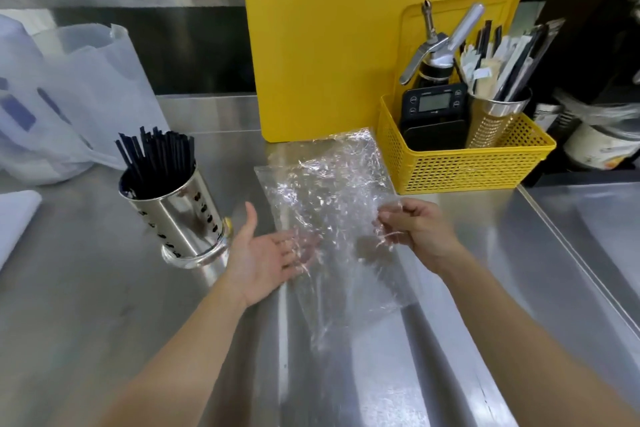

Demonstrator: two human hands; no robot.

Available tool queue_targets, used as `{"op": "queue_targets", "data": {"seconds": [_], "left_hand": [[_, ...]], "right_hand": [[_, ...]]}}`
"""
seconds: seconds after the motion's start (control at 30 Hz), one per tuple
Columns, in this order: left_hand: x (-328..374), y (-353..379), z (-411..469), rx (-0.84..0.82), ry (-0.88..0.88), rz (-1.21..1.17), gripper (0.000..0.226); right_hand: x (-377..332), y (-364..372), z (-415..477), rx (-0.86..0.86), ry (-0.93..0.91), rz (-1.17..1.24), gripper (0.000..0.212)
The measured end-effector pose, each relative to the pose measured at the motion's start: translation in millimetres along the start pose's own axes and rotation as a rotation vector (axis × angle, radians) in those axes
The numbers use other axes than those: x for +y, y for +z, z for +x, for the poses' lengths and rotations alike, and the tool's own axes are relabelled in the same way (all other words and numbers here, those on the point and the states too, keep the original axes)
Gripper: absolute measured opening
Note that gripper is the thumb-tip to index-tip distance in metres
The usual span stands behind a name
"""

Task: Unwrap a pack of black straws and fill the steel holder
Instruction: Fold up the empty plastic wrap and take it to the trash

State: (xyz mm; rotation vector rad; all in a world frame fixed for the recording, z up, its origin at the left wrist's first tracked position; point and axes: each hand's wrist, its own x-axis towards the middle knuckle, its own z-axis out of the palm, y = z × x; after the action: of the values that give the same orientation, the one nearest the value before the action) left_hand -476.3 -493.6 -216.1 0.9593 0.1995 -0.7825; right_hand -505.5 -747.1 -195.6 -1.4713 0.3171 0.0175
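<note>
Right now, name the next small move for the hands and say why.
Probably bunch up the clear wrapper between both hands and set it aside. It looks empty, the black straws already stand in the steel holder, the right hand pinches its edge and the open left hand lies partly behind it.

A stainless-steel counter [104,305] meets a raised steel back panel [194,45], where a yellow cutting board [329,45] stands upright beside a yellow perforated basket [467,170] (holding a digital scale [434,104] and a perforated steel cup [495,121]), while white plastic bags [69,97] lie at far left.
</note>
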Motion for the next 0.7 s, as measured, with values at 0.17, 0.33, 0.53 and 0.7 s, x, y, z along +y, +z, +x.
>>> {"op": "queue_targets", "data": {"seconds": [0.17,0.33,0.53,0.7], "left_hand": [[4,14,0,0.019,-0.031,0.065,0.105],[-2,24,0,0.261,-0.038,0.475,0.073],[1,12,0,0.361,0.099,0.415,0.011],[9,9,-3,0.238,0.11,0.431,0.013]], "right_hand": [[8,13,-2,0.132,-0.016,-0.034,0.017],[11,18,-7,0.135,-0.016,-0.085,0.02],[11,2,-12,0.036,0.103,-0.118,0.01],[14,-13,-15,-0.085,0.191,-0.037,0.019]]}}
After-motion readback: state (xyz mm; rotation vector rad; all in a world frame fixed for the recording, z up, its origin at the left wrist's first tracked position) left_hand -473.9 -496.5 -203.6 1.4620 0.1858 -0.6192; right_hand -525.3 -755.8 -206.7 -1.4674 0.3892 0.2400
